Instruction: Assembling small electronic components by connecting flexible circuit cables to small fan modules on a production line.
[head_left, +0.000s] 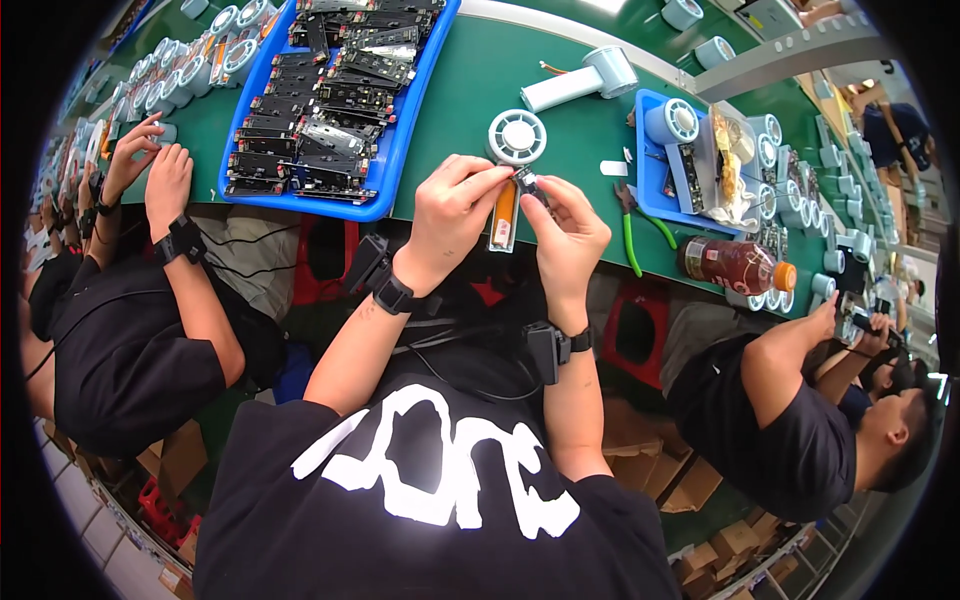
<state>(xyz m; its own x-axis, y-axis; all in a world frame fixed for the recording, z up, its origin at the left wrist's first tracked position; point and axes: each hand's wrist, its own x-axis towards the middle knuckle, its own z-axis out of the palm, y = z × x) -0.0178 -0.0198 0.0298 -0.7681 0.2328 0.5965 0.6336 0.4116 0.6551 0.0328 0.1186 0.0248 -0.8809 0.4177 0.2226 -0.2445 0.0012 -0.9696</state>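
1. Green worktable (pixel 455 120) runs across the room, with a seated co-worker (pixel 130 350) to the left and another co-worker (pixel 790 400) to the right.
2. Between the person's hands, near the table's front edge, is a pale-blue fan (pixel 517 137), its round head farthest away and its opened handle pointing back, showing an orange battery (pixel 503 212).
3. The left hand (pixel 447 208) has thumb and fingertips pinched together at the upper handle; their exact grip is hidden.
4. The right hand (pixel 570 235) pinches a small black part (pixel 525 182) between thumb and fingers, beside the handle's top.
5. Leftward, a blue tray (pixel 300 203) holds piled circuit boards (pixel 350 95).
6. Beyond lies a second fan (pixel 590 80).
7. Rightward are green-handled pliers (pixel 629 235) and an orange-capped bottle (pixel 720 262).
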